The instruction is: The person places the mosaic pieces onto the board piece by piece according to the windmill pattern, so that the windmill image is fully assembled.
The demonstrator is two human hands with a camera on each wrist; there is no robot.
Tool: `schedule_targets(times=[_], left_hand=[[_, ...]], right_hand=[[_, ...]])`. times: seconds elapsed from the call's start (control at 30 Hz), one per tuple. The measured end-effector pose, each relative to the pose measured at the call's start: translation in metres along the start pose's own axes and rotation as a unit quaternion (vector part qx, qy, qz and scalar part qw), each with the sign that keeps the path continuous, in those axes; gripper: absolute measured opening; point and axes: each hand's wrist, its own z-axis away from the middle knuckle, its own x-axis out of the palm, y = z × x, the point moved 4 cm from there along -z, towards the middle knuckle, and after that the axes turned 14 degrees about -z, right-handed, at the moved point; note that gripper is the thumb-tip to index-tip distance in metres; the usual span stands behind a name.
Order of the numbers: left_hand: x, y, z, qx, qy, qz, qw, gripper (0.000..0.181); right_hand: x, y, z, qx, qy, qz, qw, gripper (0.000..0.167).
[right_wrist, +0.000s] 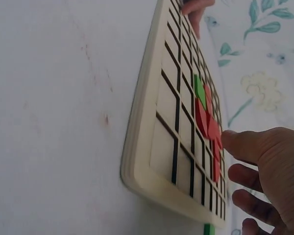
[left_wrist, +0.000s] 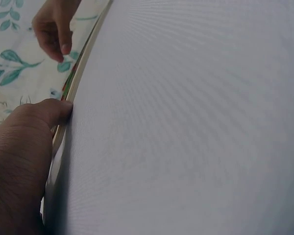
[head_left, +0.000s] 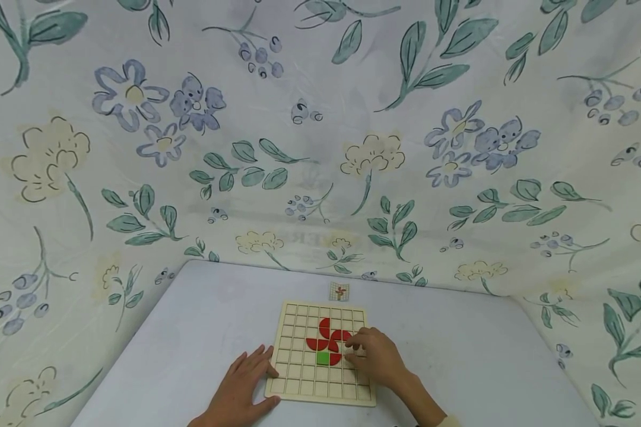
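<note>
A pale wooden grid board (head_left: 294, 388) lies on the white table. Several red curved pieces (head_left: 324, 327) form a pinwheel in its cells, with a green square (head_left: 323, 358) just below. My left hand (head_left: 243, 385) rests at the board's left edge, fingers spread and thumb by the near corner. Over the board's right side is my right hand (head_left: 376, 356), fingers loosely bent and thumb apart from them. In the right wrist view its thumb (right_wrist: 240, 143) appears close to the red pieces (right_wrist: 212, 128). No piece shows between its fingers.
A small card (head_left: 339, 291) with a red pinwheel picture lies beyond the board's far edge. A bit of green (right_wrist: 209, 229) shows past the board's edge in the right wrist view. Floral cloth (head_left: 310, 196) hangs behind the table (head_left: 192, 320).
</note>
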Motion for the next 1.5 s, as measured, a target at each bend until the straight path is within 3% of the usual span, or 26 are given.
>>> schedule_targets(times=[0.43,0.77,1.1,1.33,1.5], left_hand=[[-0.002,0.000,0.001,-0.008,-0.023,0.010,0.9996,0.033],[-0.005,0.000,0.002,-0.007,-0.012,0.011,0.9998,0.033],[-0.005,0.001,0.001,-0.005,-0.006,0.009,0.9999,0.033],[-0.002,0.000,0.000,-0.007,-0.004,0.010,0.9999,0.033],[-0.004,0.002,0.000,-0.006,-0.001,0.015,0.9999,0.033]], right_hand=[[-0.027,0.032,0.025,0.067,0.036,0.040,0.9963,0.016],[-0.037,0.046,0.041,0.110,0.046,0.054,0.9914,0.018],[-0.040,0.052,0.044,0.087,0.035,0.079,0.9924,0.013],[-0.038,0.056,0.042,0.047,0.055,0.119,0.9902,0.014],[-0.038,0.055,0.042,0.040,0.071,0.122,0.9891,0.015]])
